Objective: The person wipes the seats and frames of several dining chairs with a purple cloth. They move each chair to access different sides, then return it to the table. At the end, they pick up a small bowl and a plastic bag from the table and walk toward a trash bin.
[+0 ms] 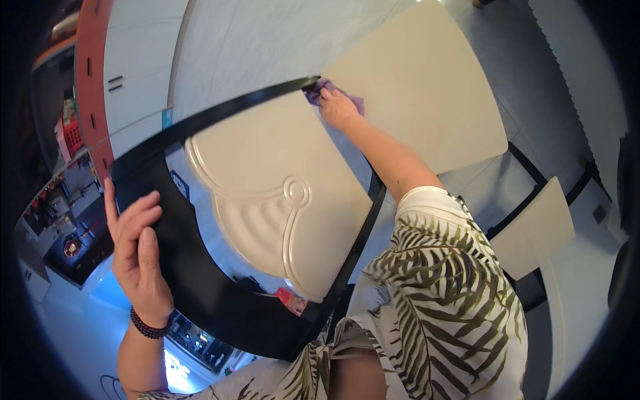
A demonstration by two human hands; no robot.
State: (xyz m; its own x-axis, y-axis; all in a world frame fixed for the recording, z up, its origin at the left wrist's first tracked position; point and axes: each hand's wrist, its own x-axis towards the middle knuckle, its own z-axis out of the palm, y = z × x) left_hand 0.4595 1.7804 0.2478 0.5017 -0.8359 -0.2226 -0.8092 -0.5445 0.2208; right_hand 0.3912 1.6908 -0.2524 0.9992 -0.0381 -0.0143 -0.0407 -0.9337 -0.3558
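A chair back with a black frame (pixel 175 250) and a cream panel (pixel 330 200), moulded with curved ridges and a ring, lies before me. Beyond it spreads the chair's cream seat (pixel 425 85). My right hand (pixel 340 109) presses a crumpled purple cloth (pixel 356 102) against the far end of the frame's side bar, close to the seat's corner. At the frame's broad black top rail, on the left, my left hand (pixel 140 255) is raised with its fingers apart and partly bent. It holds nothing; whether its fingertips touch the rail's edge I cannot tell.
Another chair with a cream panel (pixel 537 230) and black frame stands at the right. White cabinet doors (pixel 140 60) with red edging are at the upper left, near a red basket (pixel 72 136). A small red packet (pixel 291 301) shows through the frame's opening. Grey tiled floor (pixel 250 45) lies beyond.
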